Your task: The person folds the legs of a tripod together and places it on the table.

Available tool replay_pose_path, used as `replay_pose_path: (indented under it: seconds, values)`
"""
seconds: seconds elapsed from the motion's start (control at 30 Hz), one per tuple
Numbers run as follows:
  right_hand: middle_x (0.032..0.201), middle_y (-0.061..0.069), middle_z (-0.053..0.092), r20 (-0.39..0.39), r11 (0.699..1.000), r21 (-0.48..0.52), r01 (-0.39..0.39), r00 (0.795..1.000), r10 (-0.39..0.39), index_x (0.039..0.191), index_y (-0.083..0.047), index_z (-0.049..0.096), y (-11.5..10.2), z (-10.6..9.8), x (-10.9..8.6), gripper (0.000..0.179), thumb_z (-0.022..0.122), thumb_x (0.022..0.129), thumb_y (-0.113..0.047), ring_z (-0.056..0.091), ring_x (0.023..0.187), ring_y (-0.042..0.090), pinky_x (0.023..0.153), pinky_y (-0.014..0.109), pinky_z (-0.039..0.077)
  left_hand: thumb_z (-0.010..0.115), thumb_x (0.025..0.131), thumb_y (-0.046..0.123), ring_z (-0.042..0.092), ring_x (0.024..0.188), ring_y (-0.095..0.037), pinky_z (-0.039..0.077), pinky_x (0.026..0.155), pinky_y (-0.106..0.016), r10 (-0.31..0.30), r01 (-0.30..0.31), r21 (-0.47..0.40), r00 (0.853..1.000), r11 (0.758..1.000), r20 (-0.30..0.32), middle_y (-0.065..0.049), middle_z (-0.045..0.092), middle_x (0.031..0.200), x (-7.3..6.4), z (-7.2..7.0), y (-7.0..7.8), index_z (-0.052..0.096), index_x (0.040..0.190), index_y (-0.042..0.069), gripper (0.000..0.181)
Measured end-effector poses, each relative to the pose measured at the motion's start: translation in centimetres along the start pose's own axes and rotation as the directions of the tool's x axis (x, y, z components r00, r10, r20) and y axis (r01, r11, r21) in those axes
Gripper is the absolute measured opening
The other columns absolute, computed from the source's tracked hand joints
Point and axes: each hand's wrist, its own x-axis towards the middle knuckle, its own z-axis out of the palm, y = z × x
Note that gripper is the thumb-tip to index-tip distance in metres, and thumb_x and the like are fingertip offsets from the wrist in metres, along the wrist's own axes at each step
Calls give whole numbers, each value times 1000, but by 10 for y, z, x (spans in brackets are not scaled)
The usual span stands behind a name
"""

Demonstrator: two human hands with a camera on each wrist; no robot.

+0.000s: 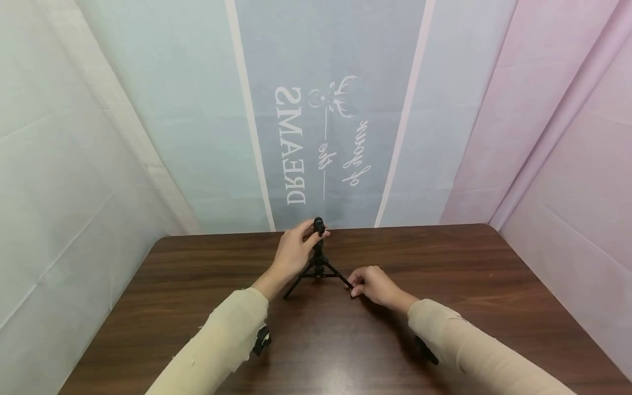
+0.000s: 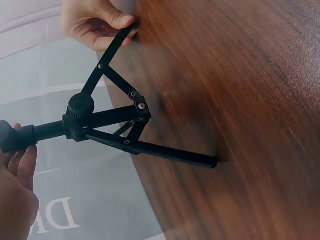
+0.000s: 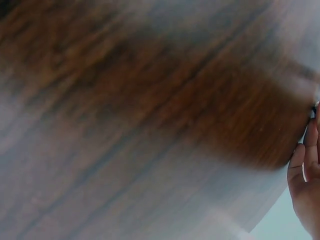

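A small black tripod [image 1: 319,258] stands upright near the far edge of the table, its legs spread. My left hand [image 1: 293,249] grips its upper part, fingers wrapped around the head. With thumb and fingers my right hand [image 1: 372,284] pinches the lower end of the right leg. In the left wrist view the tripod [image 2: 100,120] shows its center column, a round knob [image 2: 80,105] and hinged braces, while the right hand [image 2: 97,22] holds a leg tip. Only part of the right hand [image 3: 306,175] appears at the edge of the right wrist view.
The brown wood-grain table [image 1: 207,318] runs up to a hanging cloth backdrop [image 1: 326,55] printed with mirrored lettering. Pale cloth walls [image 1: 64,164] flank it on both sides. Dark wrist devices [image 1: 261,340] sit under both sleeves.
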Motion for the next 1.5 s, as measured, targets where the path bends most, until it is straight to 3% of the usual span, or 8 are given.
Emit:
replay_pose_path:
  seconds: [0.73,1.0,1.3,1.5]
  values:
    - [80,-5,71,-14,1000,-15,-13,1000,13,87,-8,75,3,5,3,11,81,78,-6,65,74,6,67,24,53,56,103,21,66,107,-14,51,81,-38,7,-8,-29,999,1000,-51,5,73,109,-5,6,-8,68,122,18,22]
    - [80,-4,71,-37,1000,-19,5,999,-5,87,-7,76,1,6,4,11,81,78,-6,65,75,7,69,26,54,56,103,19,67,100,-14,45,73,-36,11,-14,-27,997,1000,-78,3,73,110,-6,4,-9,67,124,19,24]
    - [82,-5,71,-56,1000,-22,-14,998,13,87,-8,76,1,8,4,10,81,79,-7,66,78,8,70,26,53,55,104,22,64,108,-11,51,88,-40,-3,-2,-59,996,998,-84,6,73,107,-7,4,-10,69,120,22,21]
    - [81,-5,72,-65,999,-37,-8,998,6,86,-9,76,1,9,5,10,81,78,-7,66,78,9,70,25,53,54,104,21,62,84,-15,45,74,-37,1,-7,-68,996,998,-91,2,74,108,-8,4,-10,67,124,20,24]
